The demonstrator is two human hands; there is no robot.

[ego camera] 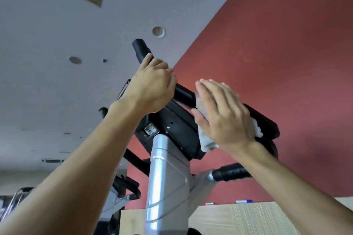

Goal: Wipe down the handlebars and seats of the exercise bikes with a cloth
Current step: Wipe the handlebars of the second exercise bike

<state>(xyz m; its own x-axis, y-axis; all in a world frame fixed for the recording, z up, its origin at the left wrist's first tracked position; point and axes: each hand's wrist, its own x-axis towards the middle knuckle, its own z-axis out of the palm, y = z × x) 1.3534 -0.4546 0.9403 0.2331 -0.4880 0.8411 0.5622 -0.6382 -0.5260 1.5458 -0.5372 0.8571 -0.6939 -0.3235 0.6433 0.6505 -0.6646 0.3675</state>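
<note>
Black foam covers the handlebar [183, 95], whose long axis runs from the capped end at upper left down to the right, passing between the 2 hands and on behind the right one. The left hand [152, 89] has its fingers curled round the bar's upper stretch, gripping it and holding nothing else. The right hand [223, 114] lies just down-bar of it with fingers straight and close together, palm pressing a white cloth [207, 140] flat against the bar; the cloth shows at the fingertips, below the palm and again past the wrist edge, so it is probably folded around the bar, though the far side is hidden.

Between the 2 hands a short bare length of foam shows, and more bare foam runs beyond the right hand toward the lower right end. The right hand is the 1 nearer that unwiped lower stretch, so I judge the coming stroke should slide along the bar's axis, down and to the right, while the left steadies the upper part.

Below the bar sits the black console housing [172, 129] on a silver post [166, 177], with a second black grip [231, 172] lower right. No seat is in view and no containers appear
</note>
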